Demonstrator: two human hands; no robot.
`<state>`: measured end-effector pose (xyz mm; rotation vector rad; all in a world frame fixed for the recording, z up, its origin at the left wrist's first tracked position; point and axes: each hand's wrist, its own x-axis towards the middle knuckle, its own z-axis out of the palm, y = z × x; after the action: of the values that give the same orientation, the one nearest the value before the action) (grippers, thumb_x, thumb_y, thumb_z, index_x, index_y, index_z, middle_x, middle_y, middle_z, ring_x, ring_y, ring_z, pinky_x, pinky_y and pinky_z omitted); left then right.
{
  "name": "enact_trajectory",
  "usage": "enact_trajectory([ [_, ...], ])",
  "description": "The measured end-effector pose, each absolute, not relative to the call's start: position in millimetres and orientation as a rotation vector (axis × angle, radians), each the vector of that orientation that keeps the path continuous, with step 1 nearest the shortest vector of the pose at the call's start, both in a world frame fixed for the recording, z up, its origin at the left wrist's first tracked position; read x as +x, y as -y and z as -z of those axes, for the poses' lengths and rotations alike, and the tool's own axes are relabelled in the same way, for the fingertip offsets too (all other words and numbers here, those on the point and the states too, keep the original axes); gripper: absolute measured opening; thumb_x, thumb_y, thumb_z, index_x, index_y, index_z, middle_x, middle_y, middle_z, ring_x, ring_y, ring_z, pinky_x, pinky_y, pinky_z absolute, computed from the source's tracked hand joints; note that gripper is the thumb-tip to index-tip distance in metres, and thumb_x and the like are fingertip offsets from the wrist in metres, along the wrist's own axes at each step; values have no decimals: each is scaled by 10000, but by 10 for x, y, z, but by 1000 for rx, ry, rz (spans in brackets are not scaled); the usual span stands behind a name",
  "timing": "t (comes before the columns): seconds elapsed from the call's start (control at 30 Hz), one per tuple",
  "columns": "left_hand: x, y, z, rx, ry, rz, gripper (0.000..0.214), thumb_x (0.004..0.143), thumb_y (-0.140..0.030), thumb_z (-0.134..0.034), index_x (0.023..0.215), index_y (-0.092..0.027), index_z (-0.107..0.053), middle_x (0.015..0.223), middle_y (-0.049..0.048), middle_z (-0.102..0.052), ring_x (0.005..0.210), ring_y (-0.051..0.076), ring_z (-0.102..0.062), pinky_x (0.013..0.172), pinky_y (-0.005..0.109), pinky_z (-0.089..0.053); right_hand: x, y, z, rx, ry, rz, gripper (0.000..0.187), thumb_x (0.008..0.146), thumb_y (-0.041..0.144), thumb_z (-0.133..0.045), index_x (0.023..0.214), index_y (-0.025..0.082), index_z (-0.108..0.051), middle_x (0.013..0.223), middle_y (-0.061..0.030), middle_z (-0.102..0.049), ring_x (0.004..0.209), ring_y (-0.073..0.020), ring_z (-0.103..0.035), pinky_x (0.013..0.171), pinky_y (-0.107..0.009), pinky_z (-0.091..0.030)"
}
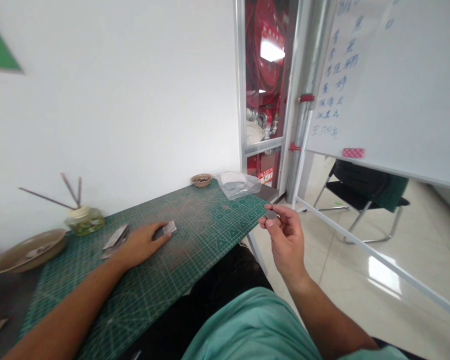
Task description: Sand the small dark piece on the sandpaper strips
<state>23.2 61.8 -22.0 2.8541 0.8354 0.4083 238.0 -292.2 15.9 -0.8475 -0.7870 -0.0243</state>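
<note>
On the green cutting mat (198, 245) rests the left hand (144, 243), palm down. Its thumb and first finger lie around a small pale piece (170, 227); whether they really pinch it, I cannot tell. The right hand (288, 241) is raised near the mat's right corner, and it pinches a small grey disc (271, 214) between thumb and fingers. Beside the left wrist lies a pile of flat grey pieces (115, 237). Along the wall side are four containers: at far left, a wide brown bowl (17, 245) with some whitish pieces inside; next, a glass jar (85, 222) with yellow-green contents and three thin sticks (69, 188); farther right, a small bowl (202, 184) with little dark pieces; just beside it, a clear plastic bag (243, 190) with something white inside.
</note>
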Motion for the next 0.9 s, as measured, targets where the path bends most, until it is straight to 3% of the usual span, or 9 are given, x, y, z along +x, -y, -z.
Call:
enact_trajectory([
  [0.9, 241, -523, 144, 2799, -851, -403, 758, 833, -692, -428, 1329, -136, -567, 1364, 127, -616, 1259, 335, -564, 1131, 436, -391, 2327, 2921, -155, -834, 807, -44, 195, 909, 224, -660, 1094, 263, -614, 1159, -44, -666, 774, -128, -683, 715, -307, -553],
])
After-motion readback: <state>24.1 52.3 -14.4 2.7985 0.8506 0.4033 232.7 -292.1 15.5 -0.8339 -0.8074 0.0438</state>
